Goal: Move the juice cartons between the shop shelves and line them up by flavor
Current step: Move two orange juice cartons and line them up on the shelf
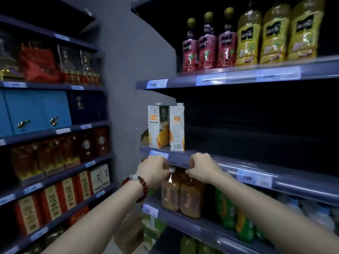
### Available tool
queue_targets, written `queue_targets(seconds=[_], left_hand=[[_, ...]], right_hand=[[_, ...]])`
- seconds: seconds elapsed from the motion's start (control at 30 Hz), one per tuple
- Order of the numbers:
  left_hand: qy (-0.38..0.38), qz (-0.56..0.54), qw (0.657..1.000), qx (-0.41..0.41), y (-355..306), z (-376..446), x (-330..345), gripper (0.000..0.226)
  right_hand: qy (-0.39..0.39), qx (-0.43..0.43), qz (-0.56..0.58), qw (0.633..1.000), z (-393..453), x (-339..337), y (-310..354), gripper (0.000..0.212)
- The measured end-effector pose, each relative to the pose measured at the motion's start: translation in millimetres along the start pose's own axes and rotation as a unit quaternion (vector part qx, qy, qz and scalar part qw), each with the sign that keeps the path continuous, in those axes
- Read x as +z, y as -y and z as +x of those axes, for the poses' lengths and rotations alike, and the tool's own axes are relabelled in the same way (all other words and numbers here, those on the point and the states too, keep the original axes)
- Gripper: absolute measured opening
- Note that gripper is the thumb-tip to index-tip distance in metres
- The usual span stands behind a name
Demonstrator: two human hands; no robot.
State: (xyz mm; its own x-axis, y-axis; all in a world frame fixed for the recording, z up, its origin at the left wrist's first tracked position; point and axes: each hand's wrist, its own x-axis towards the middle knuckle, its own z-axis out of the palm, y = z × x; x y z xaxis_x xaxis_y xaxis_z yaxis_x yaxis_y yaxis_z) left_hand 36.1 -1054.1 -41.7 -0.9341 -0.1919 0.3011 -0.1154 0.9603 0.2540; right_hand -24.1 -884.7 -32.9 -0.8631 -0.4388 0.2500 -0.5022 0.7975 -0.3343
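Fingers of left hand (153,170) and right hand (202,169) curling at shelf edge (229,166), whether clenched or gripping unclear. Two orange juice cartons (166,127) standing touching on shelf just above. Likely stiff, weighty, smooth; gripping mid-body sides seems safest.

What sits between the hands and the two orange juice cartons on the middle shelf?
Only the shelf's front lip. The left hand and right hand are curled just below it, in front of the orange bottles. The two cartons stand above at the shelf's left end, with nothing in front of them.
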Motion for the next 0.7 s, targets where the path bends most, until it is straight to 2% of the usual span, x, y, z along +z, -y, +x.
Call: queue_targets(seconds=[0.13,0.2,0.33,0.37,0.47,0.57,0.63,0.7], left_hand=[[-0.013,-0.018,1.0,-0.019,30.3,45.7,-7.7,0.022],[-0.022,-0.025,0.999,-0.027,42.6,69.0,-12.3,0.023],[-0.08,-0.083,0.991,-0.061,59.9,106.7,-17.1,0.034],[-0.094,-0.103,0.988,-0.071,63.3,115.0,-16.6,0.04],[-0.113,-0.162,0.975,-0.097,71.5,139.5,-13.1,0.063],[-0.113,-0.234,0.959,-0.114,76.7,165.3,-9.0,0.091],[-0.114,-0.303,0.941,-0.102,79.0,182.7,-5.1,0.094],[-0.113,-0.372,0.918,-0.073,80.2,197.2,1.0,0.095]], right_hand=[[-0.021,0.008,0.03,0.999,50.1,0.9,11.2,0.024],[-0.05,0.013,0.055,0.997,73.9,0.7,16.1,0.021],[-0.093,0.043,0.11,0.989,109.3,6.8,23.3,0.016],[-0.103,0.057,0.111,0.987,116.2,10.5,25.0,0.021],[-0.127,0.118,0.107,0.979,135.1,23.3,30.6,0.065],[-0.131,0.165,0.155,0.965,153.8,31.4,35.9,0.101],[-0.146,0.18,0.203,0.951,164.8,35.6,40.4,0.105],[-0.188,0.199,0.235,0.933,173.6,41.8,47.3,0.099]])
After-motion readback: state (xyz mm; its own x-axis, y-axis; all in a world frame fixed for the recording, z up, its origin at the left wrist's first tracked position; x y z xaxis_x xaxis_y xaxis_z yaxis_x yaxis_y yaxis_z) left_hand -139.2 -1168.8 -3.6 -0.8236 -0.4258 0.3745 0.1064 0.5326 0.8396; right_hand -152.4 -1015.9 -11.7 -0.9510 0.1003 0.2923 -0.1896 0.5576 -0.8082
